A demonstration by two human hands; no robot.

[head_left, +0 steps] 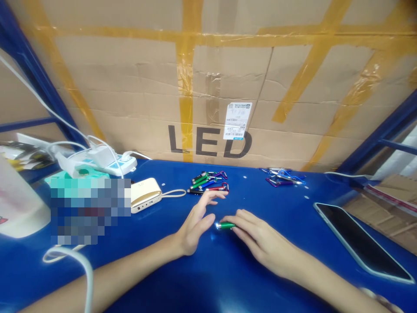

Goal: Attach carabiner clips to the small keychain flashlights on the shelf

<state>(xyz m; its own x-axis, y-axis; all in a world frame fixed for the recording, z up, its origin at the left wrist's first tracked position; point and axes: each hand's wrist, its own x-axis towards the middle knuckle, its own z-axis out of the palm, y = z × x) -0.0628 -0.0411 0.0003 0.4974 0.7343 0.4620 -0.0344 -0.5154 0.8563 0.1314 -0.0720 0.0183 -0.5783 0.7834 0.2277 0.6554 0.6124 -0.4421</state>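
My right hand [260, 241] lies on the blue table [228, 278] and grips a small green flashlight [225, 225], whose lit silver tip points left. My left hand [198, 221] is open just left of that tip, fingers stretched, palm facing the light. Behind the hands lies a pile of several small coloured flashlights [208, 182] with carabiner clips.
A second heap of clips [282, 176] lies at the back right. A phone [360, 241] rests face up at right. A gold power bank [143, 194], a white power strip [97, 161] with cables and a large LED carton [208, 87] stand behind.
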